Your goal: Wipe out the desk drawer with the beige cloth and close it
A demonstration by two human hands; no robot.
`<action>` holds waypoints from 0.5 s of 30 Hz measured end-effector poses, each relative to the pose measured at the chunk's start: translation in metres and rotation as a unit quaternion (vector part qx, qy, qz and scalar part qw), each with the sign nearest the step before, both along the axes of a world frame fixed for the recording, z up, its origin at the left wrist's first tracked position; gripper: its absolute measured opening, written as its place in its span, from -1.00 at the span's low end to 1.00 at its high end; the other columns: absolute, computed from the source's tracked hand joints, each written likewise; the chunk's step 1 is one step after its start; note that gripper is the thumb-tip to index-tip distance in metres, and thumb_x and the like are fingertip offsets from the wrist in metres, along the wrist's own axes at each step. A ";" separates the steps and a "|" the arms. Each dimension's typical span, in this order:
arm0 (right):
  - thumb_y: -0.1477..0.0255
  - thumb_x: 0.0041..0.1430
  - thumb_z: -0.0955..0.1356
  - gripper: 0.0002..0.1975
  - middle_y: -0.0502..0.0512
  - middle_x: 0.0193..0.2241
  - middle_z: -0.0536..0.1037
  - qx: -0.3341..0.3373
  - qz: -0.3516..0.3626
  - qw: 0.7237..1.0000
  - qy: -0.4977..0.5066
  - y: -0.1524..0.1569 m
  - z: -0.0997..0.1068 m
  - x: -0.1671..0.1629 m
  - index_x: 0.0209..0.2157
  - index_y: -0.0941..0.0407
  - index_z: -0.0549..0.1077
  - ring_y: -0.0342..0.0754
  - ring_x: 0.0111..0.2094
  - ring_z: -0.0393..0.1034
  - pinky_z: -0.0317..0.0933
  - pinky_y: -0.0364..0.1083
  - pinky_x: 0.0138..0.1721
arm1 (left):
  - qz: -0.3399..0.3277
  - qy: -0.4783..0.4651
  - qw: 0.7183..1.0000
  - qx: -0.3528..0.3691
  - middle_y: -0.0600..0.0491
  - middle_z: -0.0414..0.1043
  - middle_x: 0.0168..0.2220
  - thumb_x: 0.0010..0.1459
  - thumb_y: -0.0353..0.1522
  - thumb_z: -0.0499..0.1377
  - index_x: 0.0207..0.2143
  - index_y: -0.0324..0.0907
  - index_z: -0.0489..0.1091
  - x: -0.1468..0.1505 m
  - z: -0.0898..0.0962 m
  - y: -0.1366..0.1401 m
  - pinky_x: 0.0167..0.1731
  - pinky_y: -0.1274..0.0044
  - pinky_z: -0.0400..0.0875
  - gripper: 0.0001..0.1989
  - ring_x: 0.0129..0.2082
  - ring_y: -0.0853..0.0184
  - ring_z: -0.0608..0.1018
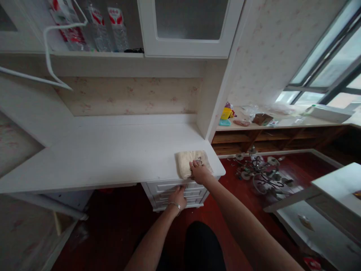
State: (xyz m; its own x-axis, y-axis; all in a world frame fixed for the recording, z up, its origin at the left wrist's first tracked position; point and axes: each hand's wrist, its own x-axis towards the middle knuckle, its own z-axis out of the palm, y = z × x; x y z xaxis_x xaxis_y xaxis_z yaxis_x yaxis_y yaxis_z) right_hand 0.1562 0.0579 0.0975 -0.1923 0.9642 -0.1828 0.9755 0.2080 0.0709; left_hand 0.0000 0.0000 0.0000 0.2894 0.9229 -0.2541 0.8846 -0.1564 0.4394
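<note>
A folded cream towel (184,160) with dark lettering lies on the white desk (121,146), close to its right front corner. My right hand (199,172) rests on top of the towel, palm down with its fingers stretched over the cloth. Just below the desk's front edge, my left hand (177,197) reaches to the upper part of the white drawer unit (162,188). A bracelet circles that wrist. Its thumb and fingers are apart, and I see nothing held in them; whether the fingertips touch the drawer front is unclear.
Plastic bottles (118,30) stand in the open cabinet above. A white hanger-like frame (47,52) juts out at upper left. Right of the desk, a chandelier (262,173) lies on the red floor (234,210), near a white cabinet (335,188). Clutter covers the windowsill ledge (296,122).
</note>
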 end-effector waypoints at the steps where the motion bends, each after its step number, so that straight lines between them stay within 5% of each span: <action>1: 0.30 0.05 0.35 -0.22 0.39 0.24 0.03 0.002 0.001 1.000 -0.001 0.000 0.000 0.000 0.24 0.21 -0.01 0.22 0.20 -0.04 -0.01 0.18 0.08 | -0.003 0.000 1.000 0.001 -0.01 0.28 0.07 0.03 -0.45 0.05 0.04 -0.07 0.29 -0.001 0.002 -0.005 -0.03 0.47 0.30 -0.53 -0.05 0.28 0.45; 5: 0.33 0.08 0.31 -0.27 0.39 0.23 0.05 0.015 0.012 1.000 -0.007 0.000 0.000 0.001 0.24 0.22 0.01 0.21 0.19 -0.02 0.00 0.17 0.07 | -0.035 -0.004 0.999 0.009 0.01 0.33 0.04 0.04 -0.43 0.03 0.04 -0.03 0.29 -0.009 0.005 -0.041 -0.03 0.42 0.32 -0.53 -0.06 0.24 0.46; 10: 0.27 0.07 0.32 -0.23 0.42 0.23 0.04 0.023 0.024 0.999 -0.004 -0.003 -0.003 0.003 0.24 0.26 0.00 0.24 0.20 -0.05 -0.05 0.19 0.10 | -0.076 0.021 0.997 -0.016 0.00 0.14 0.21 0.07 -0.39 0.03 0.21 0.04 0.07 -0.020 0.015 -0.111 -0.12 0.29 0.40 -0.38 -0.13 0.16 0.51; 15: 0.27 0.12 0.27 -0.26 0.42 0.25 0.00 0.022 0.027 0.999 0.002 -0.004 -0.005 0.005 0.25 0.25 -0.03 0.25 0.21 -0.07 -0.07 0.20 0.10 | -0.032 -0.045 0.988 0.147 0.12 0.29 0.11 0.23 -0.34 -0.11 0.04 0.09 0.31 -0.047 0.052 -0.146 0.03 0.42 0.29 -0.61 0.02 0.30 0.40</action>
State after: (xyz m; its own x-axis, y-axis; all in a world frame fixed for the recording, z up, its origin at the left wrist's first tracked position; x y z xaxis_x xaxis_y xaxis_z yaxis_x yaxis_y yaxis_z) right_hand 0.1613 0.0540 0.0927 -0.2446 0.9594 -0.1402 0.9634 0.2568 0.0765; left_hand -0.0473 -0.1457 0.0524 0.3591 0.9319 0.0515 0.8280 -0.3435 0.4433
